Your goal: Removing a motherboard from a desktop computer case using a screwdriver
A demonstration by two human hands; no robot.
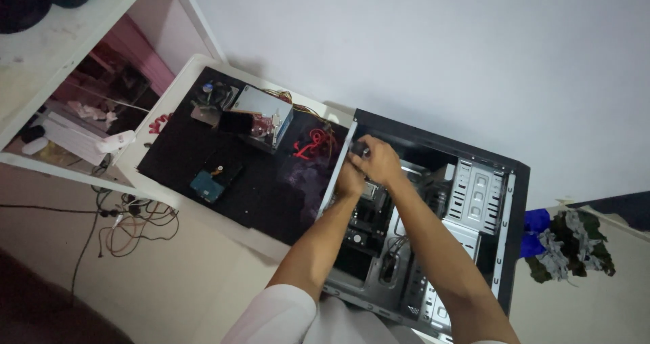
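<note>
1. Black steel computer case [504, 181] lies open on the desk [176, 87], directly under the fingers.
2. Right hand [378, 160] pinches a small dark part [360, 149] at the case's rear edge; left hand [349, 180] sits just below, its grip hidden.
3. Best to brace with the left hand, keeping fingertips clear of the sheet-metal edge.
4. Power supply [261, 110] and hard drive [211, 181] rest left of the fingers.

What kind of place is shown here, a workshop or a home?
Probably a room at home used for computer repair: an open computer case lies on a white desk beside a loose power supply and a hard drive, with tangled cables on the floor.
</note>
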